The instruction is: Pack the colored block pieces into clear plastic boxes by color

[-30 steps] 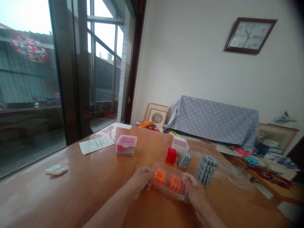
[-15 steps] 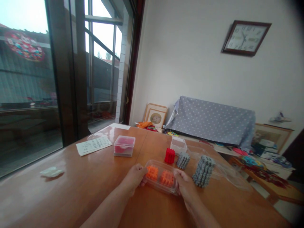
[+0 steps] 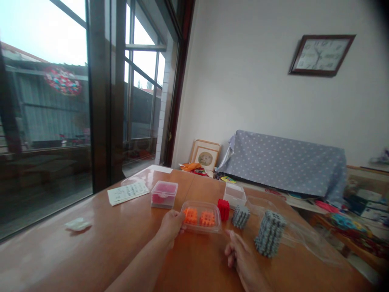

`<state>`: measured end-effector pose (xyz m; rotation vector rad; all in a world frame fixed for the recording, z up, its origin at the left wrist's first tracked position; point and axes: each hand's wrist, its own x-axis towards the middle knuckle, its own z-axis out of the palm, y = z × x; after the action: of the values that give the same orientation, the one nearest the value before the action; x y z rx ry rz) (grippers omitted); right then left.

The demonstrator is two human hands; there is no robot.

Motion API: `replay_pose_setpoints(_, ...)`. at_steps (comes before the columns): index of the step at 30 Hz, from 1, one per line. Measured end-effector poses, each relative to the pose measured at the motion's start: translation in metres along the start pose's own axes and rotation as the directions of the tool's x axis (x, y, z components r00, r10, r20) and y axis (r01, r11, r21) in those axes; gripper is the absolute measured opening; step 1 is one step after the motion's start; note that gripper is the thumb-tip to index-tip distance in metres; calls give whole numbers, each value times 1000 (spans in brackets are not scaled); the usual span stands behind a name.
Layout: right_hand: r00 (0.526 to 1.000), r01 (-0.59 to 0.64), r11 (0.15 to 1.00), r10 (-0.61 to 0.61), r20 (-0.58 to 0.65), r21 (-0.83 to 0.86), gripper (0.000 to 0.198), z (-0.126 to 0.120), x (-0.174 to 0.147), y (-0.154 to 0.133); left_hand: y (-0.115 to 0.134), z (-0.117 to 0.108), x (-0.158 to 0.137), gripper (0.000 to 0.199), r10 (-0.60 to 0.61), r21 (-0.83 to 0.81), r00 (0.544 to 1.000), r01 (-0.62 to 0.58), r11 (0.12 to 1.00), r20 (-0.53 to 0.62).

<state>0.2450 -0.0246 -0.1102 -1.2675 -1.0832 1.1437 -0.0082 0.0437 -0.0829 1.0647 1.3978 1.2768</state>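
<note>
A clear plastic container (image 3: 202, 229) with several orange interlocking blocks (image 3: 207, 217) in it sits on the table before me. My left hand (image 3: 172, 225) pinches its left rim. Off its lower right corner is my right hand (image 3: 238, 253), apart from the container, its fingers loosely bent and holding nothing. Just right of the container stands a red block stack (image 3: 223, 209). Beside that is a short grey block stack (image 3: 241, 216). A taller grey stack (image 3: 270, 234) stands nearest to my right hand.
A lidded clear box with pink contents (image 3: 164, 194) stands left of the container. Behind the stacks is an open clear box (image 3: 234, 195). Clear plastic packaging (image 3: 306, 239) lies at the right. Written paper (image 3: 129, 192) and crumpled tissue (image 3: 78, 224) lie on the left.
My right hand has let go of the container's right side and drawn back toward me. The container sits slightly farther away, near the red stack. The camera view has shifted left.
</note>
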Motion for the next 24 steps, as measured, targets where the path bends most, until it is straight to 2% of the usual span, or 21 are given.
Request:
replay_pose_setpoints(5, 998, 31, 996, -26, 63, -80, 72, 1, -4, -7, 5, 13, 19, 28, -13, 20, 995, 15, 1000, -103)
replay_pose_setpoints(8, 992, 81, 989, -68, 103, -127, 70, 4, -7, -12, 4, 23, 33, 27, -64, 40, 990, 70, 997, -126)
replay_pose_setpoints(10, 992, 78, 986, -62, 109, -149, 73, 6, -7, -13, 4, 30, 43, 26, -104, 56, 986, 112, 992, -131)
replay_pose_setpoints(12, 993, 72, 984, -55, 109, -162, 77, 7, -5, -12, 3, 35, 53, 35, -135, 68, 981, 145, 987, -140)
replay_pose_setpoints(16, 993, 64, 986, -48, 106, -156, 77, 8, -2, -10, 0, 43, 74, 38, -151, 95, 973, 170, 981, -177)
replay_pose_setpoints(20, 990, 61, 986, -41, 132, -157, 72, 7, -1, -12, -4, 51, 89, 38, -89, 132, 967, 123, 983, -237)
replay_pose_setpoints(24, 990, 53, 984, -30, 136, -167, 74, 7, 1, -9, -9, 59, 97, 32, 50, 186, 941, 14, 982, -336)
